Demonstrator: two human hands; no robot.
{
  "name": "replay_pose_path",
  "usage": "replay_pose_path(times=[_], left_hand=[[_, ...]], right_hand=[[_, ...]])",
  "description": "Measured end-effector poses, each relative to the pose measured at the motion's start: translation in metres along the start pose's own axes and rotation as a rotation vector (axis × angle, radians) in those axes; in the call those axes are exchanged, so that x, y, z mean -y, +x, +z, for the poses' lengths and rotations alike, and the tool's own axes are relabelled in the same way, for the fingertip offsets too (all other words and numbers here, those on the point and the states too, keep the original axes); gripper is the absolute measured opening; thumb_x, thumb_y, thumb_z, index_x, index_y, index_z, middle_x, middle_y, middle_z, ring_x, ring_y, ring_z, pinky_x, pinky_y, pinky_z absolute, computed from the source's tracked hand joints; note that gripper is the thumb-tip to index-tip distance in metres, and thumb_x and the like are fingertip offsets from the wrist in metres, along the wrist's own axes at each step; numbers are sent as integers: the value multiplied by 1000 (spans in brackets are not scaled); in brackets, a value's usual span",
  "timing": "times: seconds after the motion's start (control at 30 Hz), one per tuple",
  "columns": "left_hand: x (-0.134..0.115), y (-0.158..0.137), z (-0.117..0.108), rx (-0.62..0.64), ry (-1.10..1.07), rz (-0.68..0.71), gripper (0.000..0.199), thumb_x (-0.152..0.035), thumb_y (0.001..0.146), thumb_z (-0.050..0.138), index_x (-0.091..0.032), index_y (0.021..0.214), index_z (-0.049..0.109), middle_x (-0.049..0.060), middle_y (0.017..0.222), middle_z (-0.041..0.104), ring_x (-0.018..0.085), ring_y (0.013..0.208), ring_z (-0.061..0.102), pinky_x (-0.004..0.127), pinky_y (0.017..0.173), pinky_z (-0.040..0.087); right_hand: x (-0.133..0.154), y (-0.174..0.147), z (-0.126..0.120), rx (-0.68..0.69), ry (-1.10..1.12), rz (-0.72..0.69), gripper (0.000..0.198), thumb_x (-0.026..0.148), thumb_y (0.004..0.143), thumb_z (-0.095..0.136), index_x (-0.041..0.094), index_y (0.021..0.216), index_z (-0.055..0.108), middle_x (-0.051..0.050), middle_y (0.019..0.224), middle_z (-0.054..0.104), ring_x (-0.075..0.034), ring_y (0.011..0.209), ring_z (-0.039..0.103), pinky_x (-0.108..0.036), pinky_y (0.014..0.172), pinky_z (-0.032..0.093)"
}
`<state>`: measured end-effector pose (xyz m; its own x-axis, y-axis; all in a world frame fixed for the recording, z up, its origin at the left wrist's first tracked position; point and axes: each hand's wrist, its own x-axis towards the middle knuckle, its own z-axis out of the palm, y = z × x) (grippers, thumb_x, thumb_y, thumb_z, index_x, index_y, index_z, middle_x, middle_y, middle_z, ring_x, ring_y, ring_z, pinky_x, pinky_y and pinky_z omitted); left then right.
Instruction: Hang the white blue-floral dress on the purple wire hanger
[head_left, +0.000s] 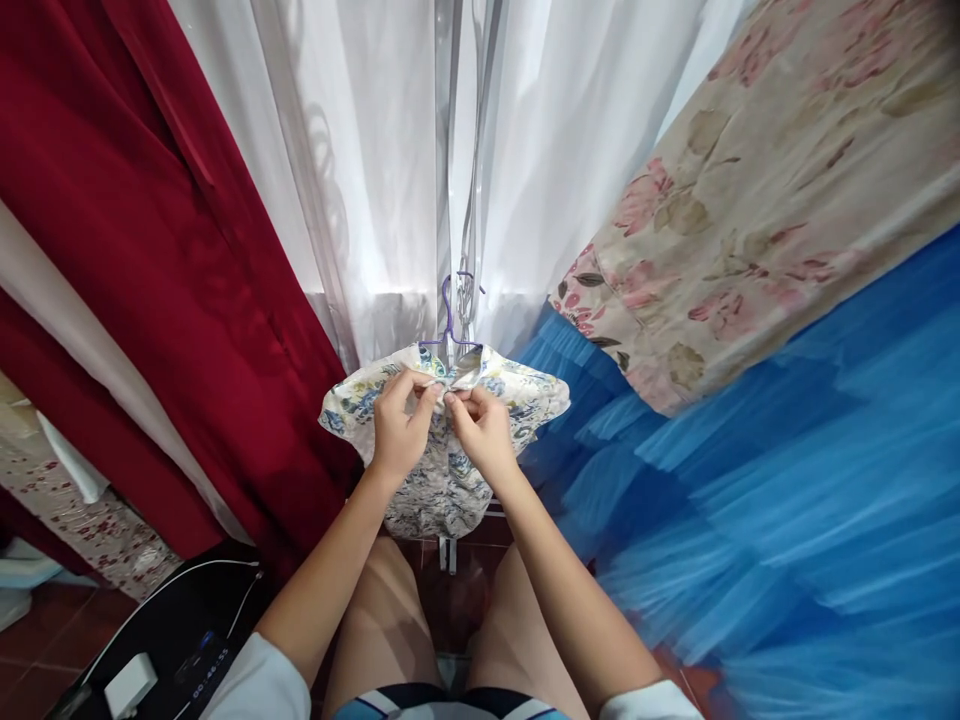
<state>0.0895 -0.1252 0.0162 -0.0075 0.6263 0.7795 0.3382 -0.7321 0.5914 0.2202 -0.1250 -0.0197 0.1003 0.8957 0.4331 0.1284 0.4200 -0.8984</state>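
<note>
A white short-sleeved shirt with a blue and yellow floral print [431,490] hangs in front of me on a purple hanger [448,318]. With thumb and fingers, my left hand [401,420] pinches the left side of its front, just below the collar. My right hand [484,425] pinches the opposite edge of the front at the same height. The fingertips of both hands nearly meet at the middle of the neckline. Any button between them is too small or hidden to make out. Below the hands the shirt front hangs down toward my knees.
White curtains [375,150] hang behind the hanger, beside a metal chain [465,295]. A red curtain [225,300] is at left. Floral cloth [720,250] and blue ruffled tulle [750,500] fill the right. At lower left, a black surface [161,630] bears a white charger [131,685] and cable.
</note>
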Motion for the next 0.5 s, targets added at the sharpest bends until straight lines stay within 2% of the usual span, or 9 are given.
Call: replay_pose_path(times=[0.1,0.17,0.23,0.3,0.33,0.4,0.43,0.5], left_hand=[[-1,11,-5,-207,-136,-83,17,-34,93,58,-17,87,60,1,79,59,15,77,58,24,73,46],[7,19,-16,-313,-137,-105,18,-35,92,60,-17,91,62,2,83,61,15,80,59,24,75,47],[26,23,-32,-414,-90,-119,19,-35,90,62,-17,92,63,2,84,62,14,81,60,24,77,47],[56,20,-50,-571,-90,-166,18,-35,90,61,-16,90,62,1,82,61,13,78,58,23,76,47],[72,16,-58,-672,-136,-224,18,-34,91,59,-17,89,61,0,80,59,12,77,57,22,75,46],[104,7,-70,-841,-323,-436,16,-33,92,55,-18,87,56,-2,78,55,10,73,55,20,70,46],[118,1,-73,-872,-416,-551,17,-33,92,53,-18,83,53,-3,75,53,10,70,55,20,68,46],[135,-11,-73,-824,-555,-740,21,-32,90,53,-18,75,48,-3,68,51,11,65,55,23,66,47]], right_hand=[[-20,-6,-2,38,-31,93,32,47,86,62,20,70,53,6,47,45,-11,43,40,-23,45,28],[-30,-16,-8,17,-29,132,32,46,85,62,20,70,53,6,48,44,-11,44,40,-23,46,28],[-34,-30,-16,5,-32,140,30,45,86,62,19,71,55,5,51,45,-11,46,40,-24,47,30],[-32,-43,-23,40,-37,146,30,42,87,62,20,69,53,6,51,44,-11,46,39,-24,48,29],[-29,-50,-25,72,-38,152,30,41,87,62,20,68,52,6,51,43,-11,46,37,-24,48,28],[-22,-60,-25,136,-44,168,29,38,88,62,20,67,50,6,50,42,-10,47,37,-24,48,28],[-20,-64,-24,164,-53,173,28,37,88,62,20,68,51,6,51,44,-11,48,38,-24,49,28],[-21,-71,-20,205,-80,178,27,35,88,62,19,68,54,4,54,48,-11,50,41,-25,51,30]])
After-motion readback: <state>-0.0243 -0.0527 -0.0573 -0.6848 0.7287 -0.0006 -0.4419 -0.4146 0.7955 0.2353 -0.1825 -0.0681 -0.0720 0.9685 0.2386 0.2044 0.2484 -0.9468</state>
